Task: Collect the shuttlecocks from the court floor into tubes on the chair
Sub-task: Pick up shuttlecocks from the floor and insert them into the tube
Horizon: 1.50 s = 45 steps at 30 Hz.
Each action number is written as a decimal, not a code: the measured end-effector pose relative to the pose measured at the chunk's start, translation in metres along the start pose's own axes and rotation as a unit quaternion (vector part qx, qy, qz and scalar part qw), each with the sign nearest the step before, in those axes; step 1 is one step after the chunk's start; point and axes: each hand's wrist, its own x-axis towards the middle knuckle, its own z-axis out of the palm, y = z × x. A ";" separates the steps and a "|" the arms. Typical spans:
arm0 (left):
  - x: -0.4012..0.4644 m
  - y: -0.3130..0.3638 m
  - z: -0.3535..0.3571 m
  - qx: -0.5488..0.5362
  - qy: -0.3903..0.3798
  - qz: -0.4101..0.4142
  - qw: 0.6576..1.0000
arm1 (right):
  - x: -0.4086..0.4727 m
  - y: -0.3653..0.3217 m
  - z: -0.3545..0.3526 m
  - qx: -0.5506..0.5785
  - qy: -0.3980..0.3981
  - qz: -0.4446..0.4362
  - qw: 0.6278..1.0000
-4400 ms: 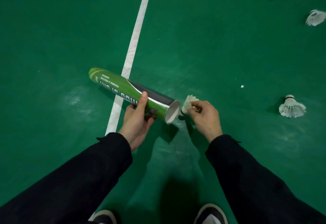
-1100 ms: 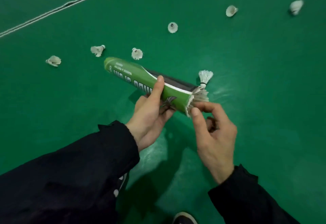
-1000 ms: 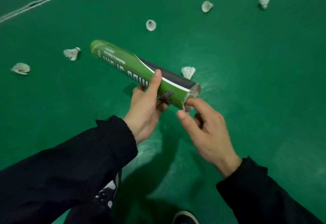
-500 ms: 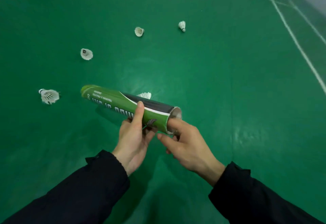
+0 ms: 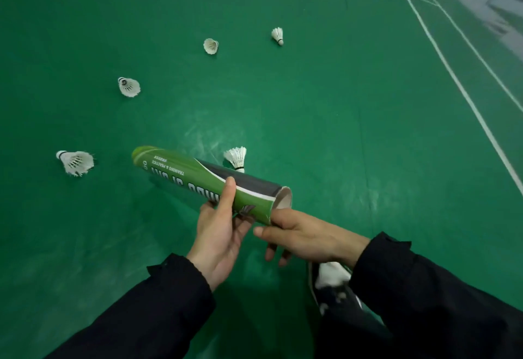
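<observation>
My left hand [image 5: 219, 235] grips a green and black shuttlecock tube [image 5: 198, 179], held almost level above the floor with its open end [image 5: 283, 199] to the right. My right hand [image 5: 302, 235] sits just below that open end with its fingers stretched out and nothing in it. A white shuttlecock [image 5: 237, 157] stands on the green court floor right behind the tube. Several more lie further off: one at the left [image 5: 75, 162], one beyond it [image 5: 128, 87], and two at the back [image 5: 210, 46] [image 5: 278, 35].
White court lines [image 5: 464, 95] run along the right side, with a grey strip of floor beyond them at the top right. My shoe [image 5: 332, 285] shows under my right forearm. The green floor [image 5: 339, 132] stretches out ahead.
The shuttlecock that stuck out of the tube's mouth has gone inside. My right hand has dropped from the opening to just below it. The view has swung toward the right court lines.
</observation>
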 end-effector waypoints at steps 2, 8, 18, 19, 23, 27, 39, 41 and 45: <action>0.005 0.003 -0.009 -0.014 0.002 0.004 1.000 | 0.008 -0.003 -0.002 0.012 -0.023 -0.026 0.999; 0.028 0.037 -0.055 -0.062 0.091 0.092 0.990 | 0.071 -0.003 -0.026 0.149 0.054 -0.080 0.984; 0.048 0.048 -0.080 -0.048 0.176 0.098 0.978 | 0.246 0.070 -0.066 -0.300 0.201 -0.077 0.929; 0.050 0.048 -0.077 -0.054 0.183 0.100 0.977 | 0.253 0.075 -0.070 -0.334 0.182 -0.061 0.923; 0.059 0.052 -0.064 -0.076 0.228 0.125 0.963 | 0.258 0.079 -0.084 -0.333 0.134 -0.041 0.933; 0.061 0.066 -0.053 -0.095 0.285 0.163 0.940 | 0.213 0.028 -0.081 -0.007 0.182 -0.198 0.963; 0.018 0.098 -0.055 -0.108 0.274 0.236 0.926 | 0.176 -0.049 0.010 -0.133 0.058 -0.520 0.842; 0.013 0.098 -0.071 -0.110 0.268 0.233 0.928 | 0.166 -0.067 0.019 -0.187 -0.039 -0.463 0.865; -0.007 0.104 -0.098 -0.156 0.235 0.229 0.932 | 0.158 -0.105 0.046 -0.313 -0.120 -0.370 0.867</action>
